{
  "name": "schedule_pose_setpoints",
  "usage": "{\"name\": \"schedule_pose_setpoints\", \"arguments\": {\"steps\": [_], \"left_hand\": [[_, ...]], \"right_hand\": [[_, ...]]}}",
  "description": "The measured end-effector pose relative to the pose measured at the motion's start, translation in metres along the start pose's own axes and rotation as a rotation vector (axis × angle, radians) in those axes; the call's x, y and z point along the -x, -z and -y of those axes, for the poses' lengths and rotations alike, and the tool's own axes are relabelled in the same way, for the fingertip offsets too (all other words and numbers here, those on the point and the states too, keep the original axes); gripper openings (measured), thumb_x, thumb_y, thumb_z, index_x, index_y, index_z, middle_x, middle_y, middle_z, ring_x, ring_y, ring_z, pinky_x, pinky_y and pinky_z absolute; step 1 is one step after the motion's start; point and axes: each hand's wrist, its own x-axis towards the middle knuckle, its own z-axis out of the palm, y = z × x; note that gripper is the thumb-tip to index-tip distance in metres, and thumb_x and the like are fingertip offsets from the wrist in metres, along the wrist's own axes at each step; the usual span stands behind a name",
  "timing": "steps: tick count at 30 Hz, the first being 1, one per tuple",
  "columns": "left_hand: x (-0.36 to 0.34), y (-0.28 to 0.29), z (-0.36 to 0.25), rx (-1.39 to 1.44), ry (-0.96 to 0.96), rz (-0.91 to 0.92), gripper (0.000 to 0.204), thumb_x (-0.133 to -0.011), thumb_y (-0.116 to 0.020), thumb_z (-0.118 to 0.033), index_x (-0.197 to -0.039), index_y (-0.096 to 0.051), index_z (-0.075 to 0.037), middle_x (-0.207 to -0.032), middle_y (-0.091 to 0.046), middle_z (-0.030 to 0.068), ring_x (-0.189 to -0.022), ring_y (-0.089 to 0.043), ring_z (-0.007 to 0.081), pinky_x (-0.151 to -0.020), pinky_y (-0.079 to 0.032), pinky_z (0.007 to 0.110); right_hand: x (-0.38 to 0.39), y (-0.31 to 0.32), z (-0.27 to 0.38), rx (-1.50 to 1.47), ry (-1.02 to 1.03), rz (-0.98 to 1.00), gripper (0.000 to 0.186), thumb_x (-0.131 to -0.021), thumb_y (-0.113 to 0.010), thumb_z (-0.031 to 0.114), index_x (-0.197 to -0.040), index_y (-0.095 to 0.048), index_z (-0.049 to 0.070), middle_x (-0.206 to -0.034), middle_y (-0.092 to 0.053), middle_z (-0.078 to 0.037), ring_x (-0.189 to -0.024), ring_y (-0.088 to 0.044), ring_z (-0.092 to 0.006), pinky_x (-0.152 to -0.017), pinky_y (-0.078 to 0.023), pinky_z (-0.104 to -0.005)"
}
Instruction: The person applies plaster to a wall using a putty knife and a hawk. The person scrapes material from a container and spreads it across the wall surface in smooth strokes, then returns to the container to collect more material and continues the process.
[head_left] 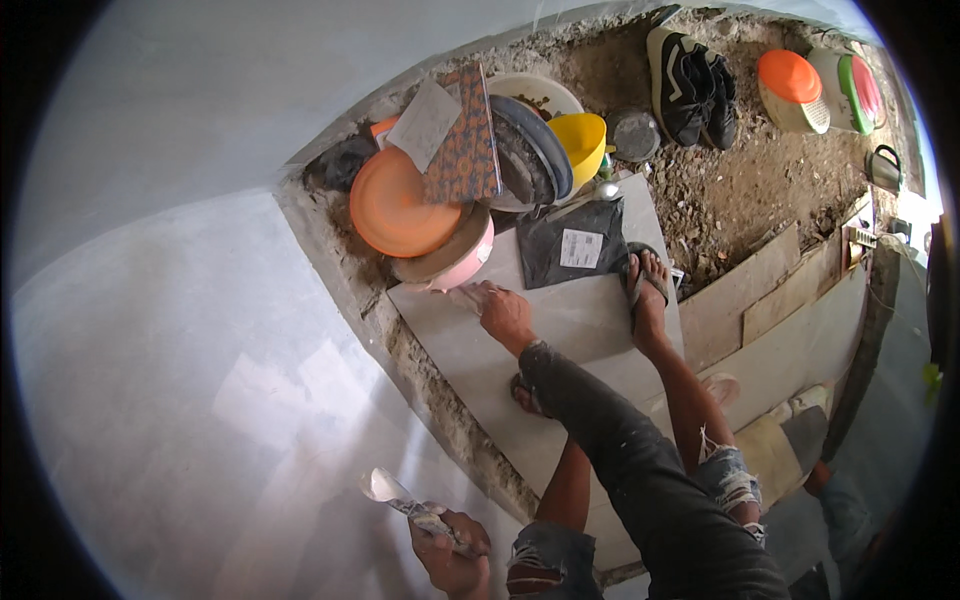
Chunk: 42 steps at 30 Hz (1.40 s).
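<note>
Person crouches on a loose grey floor tile (pixel 570 330) laid over rough mortar bed; right hand (pixel 505 315) reaches to the tile's far corner at 12 o'clock from the knee, fingers bent and pressed down on the tile edge, holding nothing I can make out, just beside a pink bucket (pixel 450 262); left hand (pixel 452 555) at 7 o'clock, fingers wrapped tight round the handle of a trowel (pixel 400 495), blade resting over the finished pale floor; judgement: press evenly at the corner, keep weight of both sandalled feet steady so tile doesn't rock, keep trowel clear of the joint.

Packages: dark grey flat pouch (pixel 572 243) at 1 o'clock of the right hand, lying on the tile, square white label near its middle; patterned brown-blue flat box (pixel 465 140) leaning on the orange lid (pixel 395 210) at 11 o'clock, pale card on top; print too small to tell.
</note>
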Motion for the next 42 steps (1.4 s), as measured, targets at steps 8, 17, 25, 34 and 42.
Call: {"name": "schedule_pose_setpoints", "arguments": {"steps": [8, 17, 25, 34, 42], "left_hand": [[0.035, -0.007, -0.033, 0.091, 0.005, -0.033, 0.044, -0.090, -0.063, -0.029, -0.121, -0.049, -0.002, -0.070, -0.052, 0.0092, -0.050, -0.052, 0.0203, -0.043, -0.045, 0.032], [0.132, -0.045, -0.128, 0.157, 0.019, 0.063, 0.038, -0.092, -0.052, -0.032, -0.115, -0.053, -0.002, -0.073, -0.054, 0.0087, -0.050, -0.052, 0.0194, -0.046, -0.046, 0.032], [0.269, -0.092, -0.257, 0.303, -0.193, 0.224, 0.038, -0.091, -0.054, -0.032, -0.114, -0.055, -0.001, -0.075, -0.056, 0.0099, -0.051, -0.053, 0.0203, -0.046, -0.045, 0.032], [0.390, -0.125, -0.351, 0.491, -0.303, 0.502, 0.039, -0.093, -0.052, -0.032, -0.118, -0.055, -0.002, -0.076, -0.056, 0.0089, -0.054, -0.055, 0.0200, -0.048, -0.047, 0.033], [0.349, -0.136, -0.358, 0.392, -0.003, 0.586, 0.035, -0.096, -0.050, -0.030, -0.119, -0.055, -0.003, -0.078, -0.057, 0.0077, -0.056, -0.057, 0.0180, -0.049, -0.049, 0.032]], "right_hand": [[0.073, 0.095, 0.010, -0.234, 0.225, 0.617, 0.030, -0.097, -0.059, 0.023, -0.120, -0.068, 0.006, -0.106, -0.071, -0.022, -0.096, -0.067, -0.0432, -0.085, -0.053, -0.0479], [0.163, 0.371, 0.210, -0.412, 0.551, 0.457, 0.029, -0.090, -0.065, 0.006, -0.119, -0.067, 0.005, -0.108, -0.072, -0.018, -0.100, -0.067, -0.0407, -0.086, -0.053, -0.0453], [0.298, 0.677, 0.544, 0.075, 1.428, 0.320, 0.032, -0.083, -0.073, 0.025, -0.114, -0.077, 0.023, -0.133, -0.068, -0.004, -0.125, -0.061, -0.0293, -0.102, -0.052, -0.0451], [0.406, 0.713, 0.629, -0.518, 1.113, 0.125, 0.045, -0.101, -0.061, 0.021, -0.140, -0.054, -0.002, -0.132, -0.063, -0.015, -0.116, -0.066, -0.0292, -0.102, -0.052, -0.0479], [0.386, 0.695, 0.614, -0.931, 0.580, 0.002, 0.041, -0.105, -0.056, 0.020, -0.139, -0.051, -0.001, -0.126, -0.064, -0.010, -0.108, -0.069, -0.0236, -0.086, -0.062, -0.0378]]}}
